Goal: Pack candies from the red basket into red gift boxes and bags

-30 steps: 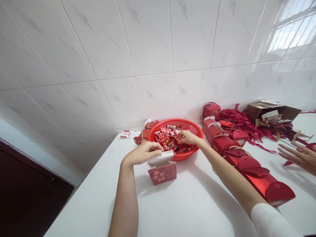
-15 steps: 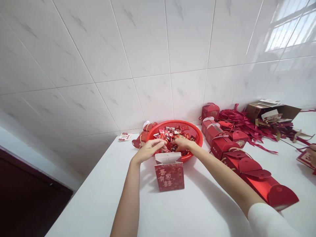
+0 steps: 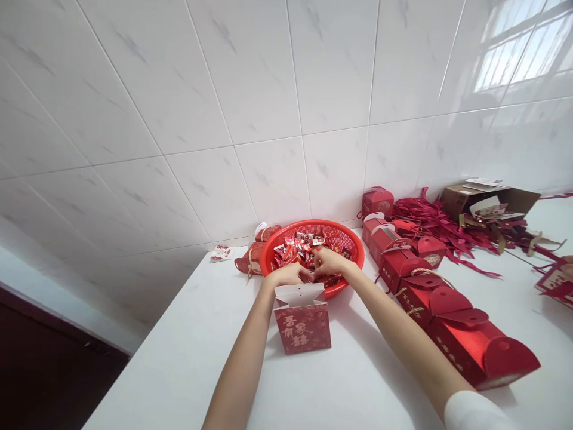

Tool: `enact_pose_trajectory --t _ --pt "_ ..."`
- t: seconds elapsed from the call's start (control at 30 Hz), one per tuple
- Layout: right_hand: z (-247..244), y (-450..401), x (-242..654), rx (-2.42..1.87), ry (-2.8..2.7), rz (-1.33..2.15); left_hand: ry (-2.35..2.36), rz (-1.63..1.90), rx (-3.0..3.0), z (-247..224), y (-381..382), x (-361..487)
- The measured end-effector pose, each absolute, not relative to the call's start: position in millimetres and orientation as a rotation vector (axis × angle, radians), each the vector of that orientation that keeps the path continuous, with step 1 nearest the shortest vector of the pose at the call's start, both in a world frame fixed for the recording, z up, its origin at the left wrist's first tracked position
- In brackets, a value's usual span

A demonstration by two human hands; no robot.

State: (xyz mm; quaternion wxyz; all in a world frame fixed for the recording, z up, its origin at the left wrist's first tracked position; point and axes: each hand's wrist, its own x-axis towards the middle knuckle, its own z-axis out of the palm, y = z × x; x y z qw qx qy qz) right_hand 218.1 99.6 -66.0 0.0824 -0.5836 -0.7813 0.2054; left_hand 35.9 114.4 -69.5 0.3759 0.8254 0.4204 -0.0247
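Note:
A round red plastic basket (image 3: pixel 359 254) stands against the wall, filled with small wrapped candies (image 3: pixel 304 240). My left hand (image 3: pixel 292 275) is over its near side, fingers curled down and closed on candy there. Close beside it, my right hand (image 3: pixel 330 262) reaches into the heap, its fingers bent inward around candy; the fingertips of both hands are partly hidden. In front of the basket an open dark-red paper gift box (image 3: pixel 303 329) with pale lettering stands upright on the white table (image 3: pixel 179 358). Its white inner flap is raised, just below my left hand.
A row of closed red gift boxes (image 3: pixel 486 340) runs along the right. Behind it lie dark-red ribbons (image 3: pixel 423 215) and a cardboard box (image 3: pixel 514 200). Left of the basket are red rounded packages (image 3: pixel 255 260) and printed cards (image 3: pixel 222 253). Another person's hand (image 3: pixel 569 267) holds a card at the right edge.
My left hand has moved right and down into the basket, its fingers closing near my right hand. My right hand stays among the candies. The view has shifted slightly.

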Motion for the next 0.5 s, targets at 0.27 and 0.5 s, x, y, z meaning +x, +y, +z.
enact_pose_trajectory --t 0.27,0.5 --pt "-74.0 103.4 220.2 -1.692 -2.500 0.829 1.229 -0.030 2.110 -71.7 111.6 37.8" --pt "-74.7 103.9 219.7 -1.626 -2.604 0.798 1.496 -0.045 2.233 -72.6 122.6 50.1"
